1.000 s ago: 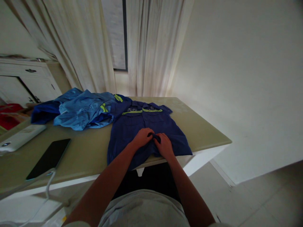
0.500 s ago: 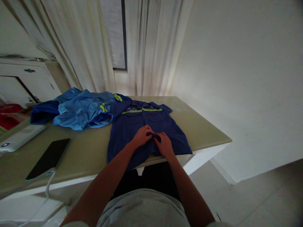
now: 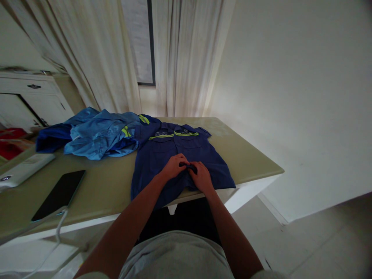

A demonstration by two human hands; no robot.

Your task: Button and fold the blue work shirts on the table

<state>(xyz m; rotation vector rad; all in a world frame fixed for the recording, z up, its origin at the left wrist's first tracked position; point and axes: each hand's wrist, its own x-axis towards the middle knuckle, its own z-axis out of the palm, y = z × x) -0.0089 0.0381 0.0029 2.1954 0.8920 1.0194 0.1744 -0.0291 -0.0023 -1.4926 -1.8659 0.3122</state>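
Side by side on the tabletop (image 3: pixel 247 162), the left hand (image 3: pixel 175 166) and right hand (image 3: pixel 202 177), each grip pinching, hold gathered cloth of the navy short-sleeved work shirt (image 3: pixel 190 146), right of crumpled blue clothes (image 3: pixel 95 135).

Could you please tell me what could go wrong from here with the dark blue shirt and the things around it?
The left hand and right hand pinch the dark blue shirt near the table's front edge, so a pull might drag it off. Its sleeve seems to touch the light blue garment, which could shift too. A white cable at the phone crosses the edge; a moving arm might snag it.
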